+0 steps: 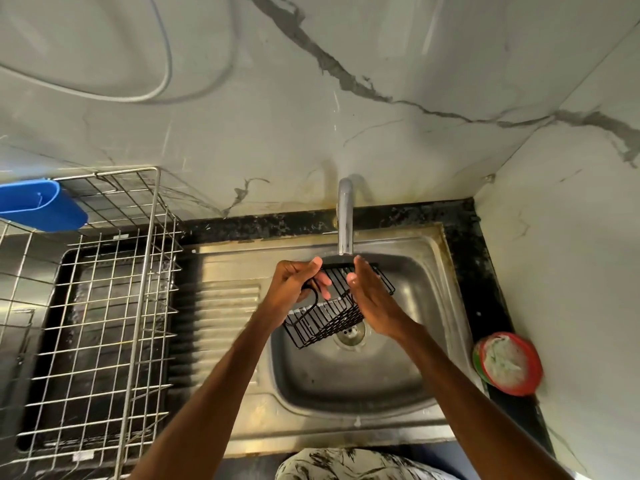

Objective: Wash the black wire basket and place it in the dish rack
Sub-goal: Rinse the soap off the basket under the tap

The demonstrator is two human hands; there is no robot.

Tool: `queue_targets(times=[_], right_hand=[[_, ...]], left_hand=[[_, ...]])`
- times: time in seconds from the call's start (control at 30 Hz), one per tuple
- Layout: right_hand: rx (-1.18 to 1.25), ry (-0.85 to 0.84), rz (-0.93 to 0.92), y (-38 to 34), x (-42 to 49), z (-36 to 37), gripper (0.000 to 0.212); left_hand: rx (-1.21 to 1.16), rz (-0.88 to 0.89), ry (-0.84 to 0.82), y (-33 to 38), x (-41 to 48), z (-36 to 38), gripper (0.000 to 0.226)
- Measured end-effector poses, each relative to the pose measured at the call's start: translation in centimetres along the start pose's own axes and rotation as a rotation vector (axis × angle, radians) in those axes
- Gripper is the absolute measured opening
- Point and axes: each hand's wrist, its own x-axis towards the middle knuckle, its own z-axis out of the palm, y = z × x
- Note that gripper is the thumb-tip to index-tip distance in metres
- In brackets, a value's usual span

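One tilted black wire basket point(322, 327), left hand point(294, 287) gripping it, right hand point(374, 299) pressed flat.

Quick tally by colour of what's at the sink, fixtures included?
Black: 1, wire basket
Blue: 1, plastic holder
Red: 1, round tub
Silver metal: 3, dish rack, tap, sink
Total: 6

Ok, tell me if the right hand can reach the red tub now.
Probably yes: the right hand lies open against the basket, and nothing stands between it and the red tub.
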Motion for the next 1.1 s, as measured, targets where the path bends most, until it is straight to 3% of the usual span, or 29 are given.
queue_targets(times=[0.07, 0.2, 0.3, 0.47, 0.6, 0.67, 0.8, 0.87, 1.1], right_hand=[[-0.027, -0.034, -0.008, -0.9, -0.3, 0.5, 0.082], [-0.077, -0.046, -0.255, -4.8, -1.8, 2.3, 0.070], [-0.072, -0.012, -0.327, -4.6, -1.0, 2.3, 0.065], [0.076, 0.050, -0.035, -0.1, 2.0, 0.2, 0.062], [0.038, 0.025, 0.088, 0.4, 3.3, -0.4, 0.091], [-0.035, 0.024, -0.008, -1.9, 2.5, 0.3, 0.089], [-0.063, 0.017, -0.359, -6.4, -0.6, 2.5, 0.062], [-0.026, 0.059, -0.419, -5.9, -0.6, 2.7, 0.059], [0.148, 0.077, -0.137, -0.8, 3.5, 0.7, 0.062]], left_hand=[[0.012, -0.001, 0.019, -0.2, 0.0, 0.1, 0.048], [-0.033, -0.019, 0.087, -0.5, 0.0, -0.6, 0.042], [-0.069, 0.003, 0.101, -0.3, 0.2, -1.5, 0.042], [-0.036, 0.115, 0.096, 1.1, -0.1, -1.6, 0.043], [-0.086, 0.122, 0.096, 0.9, -0.1, -1.9, 0.043], [-0.083, 0.112, 0.117, 0.9, 0.0, -1.9, 0.042], [-0.078, 0.107, 0.135, 1.2, -0.2, -1.8, 0.038], [-0.075, 0.109, 0.140, 1.2, -0.3, -2.0, 0.038], [-0.065, 0.141, 0.127, 0.5, -1.2, -2.5, 0.041]])
